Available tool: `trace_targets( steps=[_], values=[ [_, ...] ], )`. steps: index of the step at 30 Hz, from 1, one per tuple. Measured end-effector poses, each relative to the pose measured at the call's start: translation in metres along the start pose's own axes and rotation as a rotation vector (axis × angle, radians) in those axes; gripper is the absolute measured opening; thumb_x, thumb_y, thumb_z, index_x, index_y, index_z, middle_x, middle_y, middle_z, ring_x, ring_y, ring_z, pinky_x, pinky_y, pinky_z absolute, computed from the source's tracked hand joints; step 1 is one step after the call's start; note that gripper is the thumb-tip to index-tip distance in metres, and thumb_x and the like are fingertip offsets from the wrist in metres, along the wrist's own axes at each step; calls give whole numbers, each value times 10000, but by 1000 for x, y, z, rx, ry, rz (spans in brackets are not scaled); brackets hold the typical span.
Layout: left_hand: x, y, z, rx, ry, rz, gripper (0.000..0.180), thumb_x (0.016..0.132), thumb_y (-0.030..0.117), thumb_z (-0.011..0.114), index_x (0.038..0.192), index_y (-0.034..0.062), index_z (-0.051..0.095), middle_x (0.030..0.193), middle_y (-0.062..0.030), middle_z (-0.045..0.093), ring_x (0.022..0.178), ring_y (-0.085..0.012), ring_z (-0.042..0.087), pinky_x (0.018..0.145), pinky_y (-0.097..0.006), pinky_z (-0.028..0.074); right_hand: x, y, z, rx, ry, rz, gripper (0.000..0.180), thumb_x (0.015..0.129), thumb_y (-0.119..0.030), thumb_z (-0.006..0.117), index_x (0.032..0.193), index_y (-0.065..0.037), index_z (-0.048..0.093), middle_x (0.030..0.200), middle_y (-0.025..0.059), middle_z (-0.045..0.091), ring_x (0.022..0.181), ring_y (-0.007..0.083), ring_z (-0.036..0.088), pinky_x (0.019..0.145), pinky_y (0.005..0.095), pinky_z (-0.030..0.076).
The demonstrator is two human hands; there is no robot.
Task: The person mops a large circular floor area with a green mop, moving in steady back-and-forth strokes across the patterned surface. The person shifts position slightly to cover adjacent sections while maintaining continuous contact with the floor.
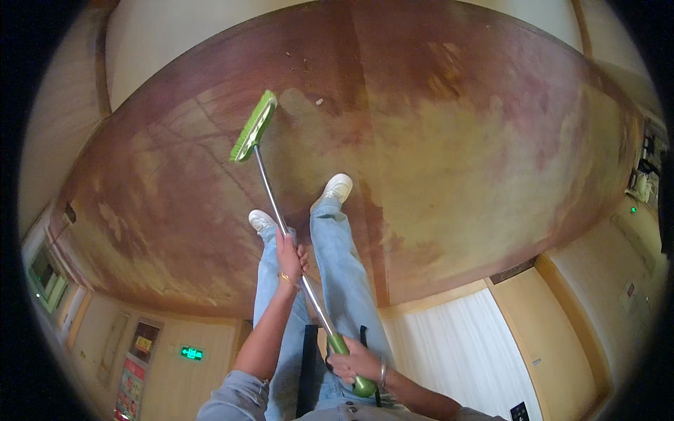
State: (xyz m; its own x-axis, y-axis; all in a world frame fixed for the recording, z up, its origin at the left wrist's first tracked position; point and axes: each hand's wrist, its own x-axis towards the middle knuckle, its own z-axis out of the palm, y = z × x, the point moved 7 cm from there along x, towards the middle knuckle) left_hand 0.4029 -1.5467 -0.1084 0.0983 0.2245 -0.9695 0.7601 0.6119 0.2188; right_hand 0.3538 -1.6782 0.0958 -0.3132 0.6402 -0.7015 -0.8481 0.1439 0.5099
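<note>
A long-handled broom [267, 181] slants across the view, its green-bristled head at the far end over the patterned carpet [435, 161]. Partway along the metal pole, my left hand [289, 257] is wrapped round it, a gold bracelet on the wrist. Lower down, close to my body, my right hand [354, 361] grips the green handle end, with a silver bangle at that wrist. Small pale scraps [319, 102] and dark specks lie on the carpet, to the right of and beyond the bristles. Whether the bristles touch the carpet, I cannot tell.
My feet in white shoes [338, 186] stand on the carpet just this side of the broom head. Pale walls [175, 49] border the far side. A wooden door [540, 326] is at the lower right, a lit green sign [192, 353] at the lower left.
</note>
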Motion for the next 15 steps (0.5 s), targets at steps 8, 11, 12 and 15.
trace_targets(
  steps=[8,11,12,15],
  values=[
    [13,-2,109,133,-299,12,459,901,330,353,1317,294,163,511,35,271,366,-65,266,307,-208,229,-11,-29,-14,90,154,-187,186,811,-18,479,839,-123,329,523,-9,330,356,71,326,317,233,294],
    [-23,6,130,39,-428,26,478,901,346,362,1327,304,148,513,35,270,368,-61,261,306,-202,229,-34,-18,-11,10,226,-255,180,809,-10,462,832,-100,307,514,13,354,364,85,350,315,249,320],
    [-38,6,130,-22,-478,19,484,901,351,365,1329,308,143,513,34,270,370,-60,261,305,-199,229,-38,-6,-15,-28,259,-251,169,814,-8,455,847,-91,312,502,14,348,363,94,350,318,255,326],
    [-52,-9,86,-29,-322,-114,510,898,354,370,1334,346,106,517,30,275,370,-60,265,299,-182,218,-45,22,-14,-75,162,-128,168,817,-19,460,881,-89,322,506,14,352,365,89,346,321,253,329]
  ],
)
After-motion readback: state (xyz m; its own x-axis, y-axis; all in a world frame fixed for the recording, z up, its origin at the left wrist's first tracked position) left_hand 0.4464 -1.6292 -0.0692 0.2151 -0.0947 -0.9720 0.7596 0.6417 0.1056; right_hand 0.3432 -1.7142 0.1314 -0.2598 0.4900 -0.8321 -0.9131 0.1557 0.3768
